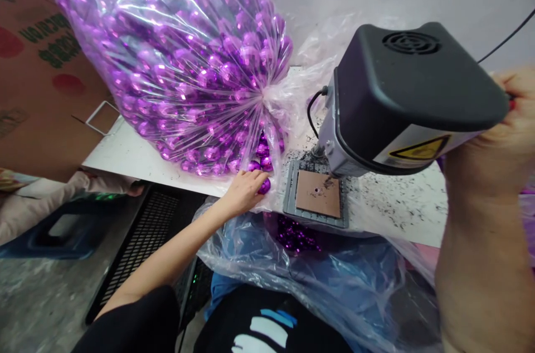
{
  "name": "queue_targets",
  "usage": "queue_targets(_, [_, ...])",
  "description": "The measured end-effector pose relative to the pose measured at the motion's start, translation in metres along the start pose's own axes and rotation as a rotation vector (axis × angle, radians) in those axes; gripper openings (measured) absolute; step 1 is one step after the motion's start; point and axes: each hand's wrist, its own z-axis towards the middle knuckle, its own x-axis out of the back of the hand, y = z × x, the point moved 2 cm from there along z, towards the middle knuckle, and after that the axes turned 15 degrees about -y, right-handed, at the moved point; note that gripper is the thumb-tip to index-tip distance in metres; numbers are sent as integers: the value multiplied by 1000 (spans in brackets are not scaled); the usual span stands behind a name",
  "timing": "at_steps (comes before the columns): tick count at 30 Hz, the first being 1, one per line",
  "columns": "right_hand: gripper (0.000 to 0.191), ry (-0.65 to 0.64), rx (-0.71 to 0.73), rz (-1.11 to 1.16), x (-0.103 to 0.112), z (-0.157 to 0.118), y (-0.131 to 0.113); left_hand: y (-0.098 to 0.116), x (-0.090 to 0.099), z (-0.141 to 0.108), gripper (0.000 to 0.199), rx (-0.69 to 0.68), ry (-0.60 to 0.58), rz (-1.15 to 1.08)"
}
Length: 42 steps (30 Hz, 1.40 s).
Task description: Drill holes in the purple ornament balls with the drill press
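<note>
Purple ball (pixel 264 186), glossy, partly covered, left hand (pixel 243 192) fingers curled round it; right hand (pixel 516 119) grip cannot tell

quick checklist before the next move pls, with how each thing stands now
1. Left hand off the brown board: ok, it is to the left, at a purple ball.
2. Left hand's grip on that ball firm: cannot tell.
3. Board on the grey base: ok, lying flat.
4. Tabletop free of shavings: not ok, dark bits are scattered around.
5. Right hand properly gripping the machine: cannot tell, partly hidden.
6. Machine switched off: cannot tell.
</note>
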Motion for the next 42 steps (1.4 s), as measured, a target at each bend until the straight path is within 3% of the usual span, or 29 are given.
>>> queue_targets(4, [28,-50,13,-7,2,-1,0,-2,21,-3,55,-31,295,-740])
queue_targets(6, [28,-62,11,1,3,-1,1,5,28,-8,56,-67,316,-1135])
queue_targets(11, [27,-37,17,8,2,-2,2,39,19,-12,50,-176,22,-1865])
queue_targets(15, [28,-71,-13,-5,4,-2,1,65,-3,-3,47,-181,-202,-2092])
queue_targets(18, [34,-100,-28,-7,5,-1,-2,76,-20,11,48,-122,-229,-2003])
queue_targets(21, [39,-119,-20,-7,5,0,-4,78,-33,28,49,-27,-63,-1678])
queue_targets(25, [40,-123,-1,46,5,1,-4,74,-41,51,51,-34,155,-1192])
queue_targets(31, [45,-136,19,86,4,0,-5,73,-47,75,49,-5,222,-661])
queue_targets(42, [54,-112,39,72,3,-1,-4,85,-47,84,51,-137,243,-451])
